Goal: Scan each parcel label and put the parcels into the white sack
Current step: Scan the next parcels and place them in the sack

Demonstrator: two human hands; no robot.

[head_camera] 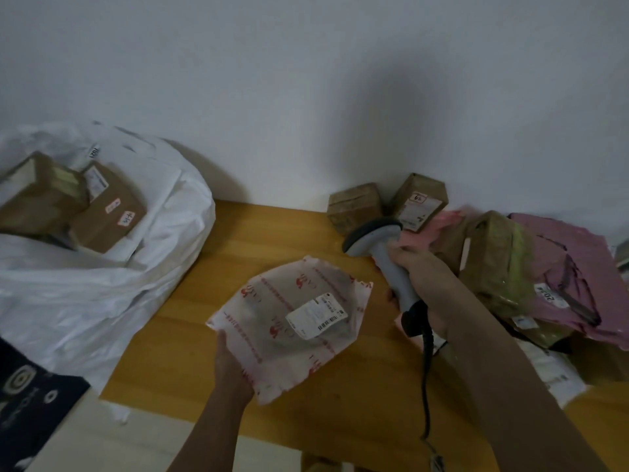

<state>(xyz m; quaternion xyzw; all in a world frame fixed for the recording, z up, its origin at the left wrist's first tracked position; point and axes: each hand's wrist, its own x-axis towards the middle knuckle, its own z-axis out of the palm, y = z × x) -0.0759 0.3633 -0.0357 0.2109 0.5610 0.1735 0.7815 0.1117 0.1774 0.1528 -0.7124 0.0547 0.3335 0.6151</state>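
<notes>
- Left hand (228, 364): nearest the viewer, at the front of the wooden table (340, 413). It grips the near-left edge of a translucent white mailer (289, 321) with red print; the fingers are hidden beneath it, the thumb side lies along the edge.
- White sack (102, 294): at the left end of the table, mouth open. Two brown boxes (102, 206) lie inside, touching one another.
- Mailer: held over the table centre, tilted, with its shipping label (316, 315) facing up on the right half.
- Right hand (422, 284): fingers wrapped around the grey handle of a barcode scanner (384, 253). The scanner head points left and sits above the far-right corner of the mailer. A black cable (425, 376) hangs from the handle base toward the front edge.
- Rear edge, against the wall: two small cardboard boxes (354, 207), side by side, just behind the scanner head.
- Right end of the table: a pile of unsorted parcels, with a tape-wrapped brown parcel (497, 264) lying among pink mailers (578, 267).
</notes>
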